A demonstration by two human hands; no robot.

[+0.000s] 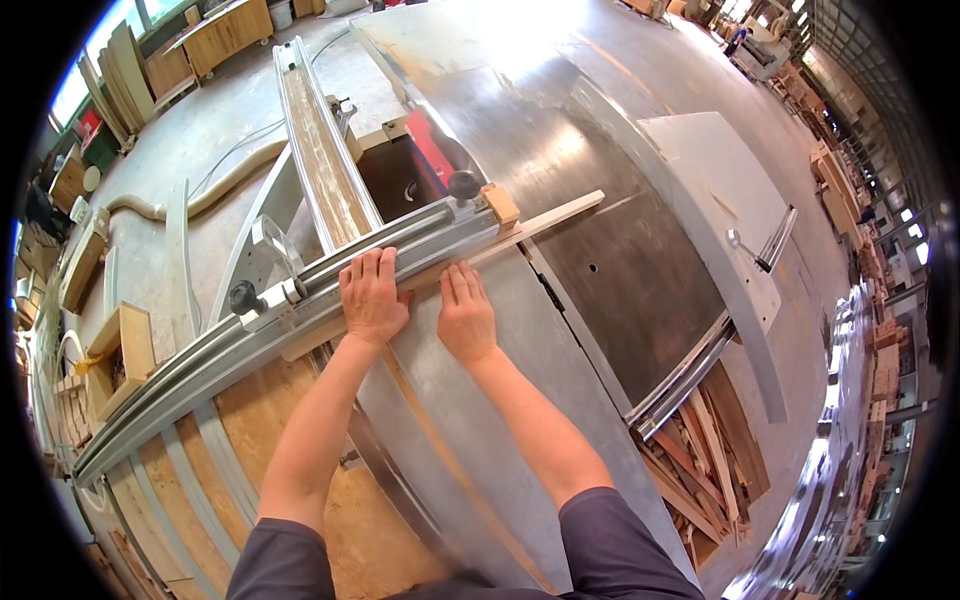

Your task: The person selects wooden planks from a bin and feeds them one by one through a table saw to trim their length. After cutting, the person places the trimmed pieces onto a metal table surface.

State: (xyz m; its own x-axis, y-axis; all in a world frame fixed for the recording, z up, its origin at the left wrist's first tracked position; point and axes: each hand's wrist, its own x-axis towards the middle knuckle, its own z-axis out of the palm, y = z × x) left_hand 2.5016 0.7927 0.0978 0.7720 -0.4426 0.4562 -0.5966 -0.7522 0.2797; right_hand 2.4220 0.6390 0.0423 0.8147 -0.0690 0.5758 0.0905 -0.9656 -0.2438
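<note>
Centrally, a long thin wooden strip (pixel 520 232) lies across the grey saw table (pixel 560 160), pressed against the aluminium fence (pixel 330 275). Both hands lie flat with fingers spread: the left hand (pixel 372 297) over strip and fence, the right hand (pixel 464 316) just beside it. Offcuts (pixel 705 455) pile below the table's right edge.

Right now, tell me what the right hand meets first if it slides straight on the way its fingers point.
The right hand lies flat, fingers pointing up the table. Its fingertips already touch the long wooden strip, and directly behind that stands the metal fence rail. Depth is unclear, but the strip probably comes first.
</note>
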